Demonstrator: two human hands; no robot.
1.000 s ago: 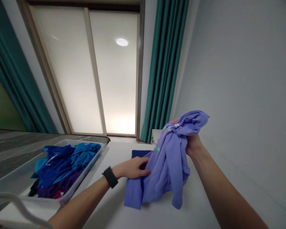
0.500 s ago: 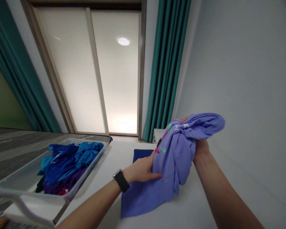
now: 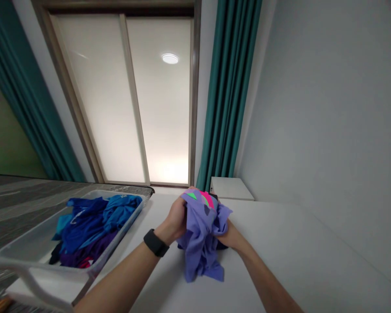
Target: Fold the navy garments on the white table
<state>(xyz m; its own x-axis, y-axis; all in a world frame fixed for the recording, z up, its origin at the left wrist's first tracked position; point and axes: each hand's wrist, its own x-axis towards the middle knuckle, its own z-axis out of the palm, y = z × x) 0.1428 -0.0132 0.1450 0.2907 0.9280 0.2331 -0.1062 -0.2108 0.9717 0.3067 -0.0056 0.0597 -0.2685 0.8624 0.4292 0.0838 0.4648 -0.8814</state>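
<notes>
A bunched lavender shirt (image 3: 200,239) with pink and green print hangs between my two hands above the white table (image 3: 263,261). My left hand (image 3: 177,217), with a black watch at the wrist, grips its left side; some fingers are hidden behind the cloth. On the right side, my right hand (image 3: 227,234) is closed on the fabric, its fingers mostly covered by folds. Bits of dark blue cloth (image 3: 222,246) show beneath the shirt on the table.
To the left, a translucent plastic bin (image 3: 26,243) holds crumpled blue (image 3: 84,221) and purple clothes (image 3: 87,250). A small white cabinet (image 3: 231,188) stands beyond the table, near the teal curtain (image 3: 230,108) and the wall (image 3: 329,108).
The shirt has moved left and been gathered into a tighter bundle. My right hand has come inward and lower, and my left hand has shifted slightly left and up.
</notes>
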